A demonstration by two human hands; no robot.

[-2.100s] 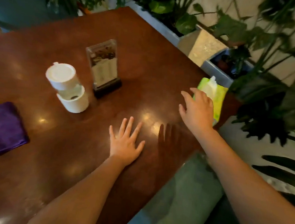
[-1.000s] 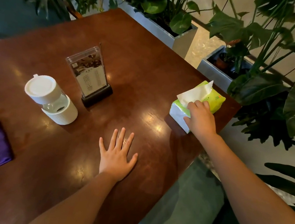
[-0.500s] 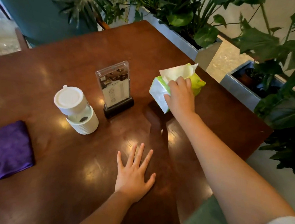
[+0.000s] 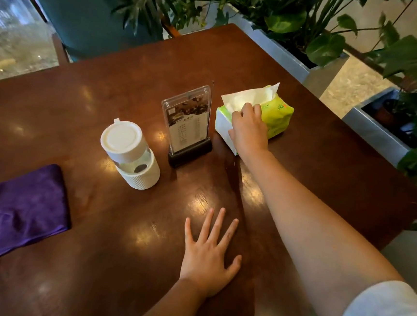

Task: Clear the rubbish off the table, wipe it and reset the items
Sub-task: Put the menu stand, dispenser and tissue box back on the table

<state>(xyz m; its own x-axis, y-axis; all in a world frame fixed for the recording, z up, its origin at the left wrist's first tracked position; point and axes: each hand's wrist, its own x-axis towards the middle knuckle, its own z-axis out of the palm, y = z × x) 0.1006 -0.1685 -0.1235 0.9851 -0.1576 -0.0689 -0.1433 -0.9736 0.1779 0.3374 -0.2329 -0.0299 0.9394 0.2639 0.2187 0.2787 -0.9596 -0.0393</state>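
A single head-worn camera looks forward and steeply down from just above the bench (image 4: 304, 146), close enough that both forearms fill the near edge. It faces across the hands toward the planters (image 4: 299, 62) beyond them.

Dim, warm light left soft glare spots on the table (image 4: 304, 146); daylight glowed far left; edges bowed and blurred.
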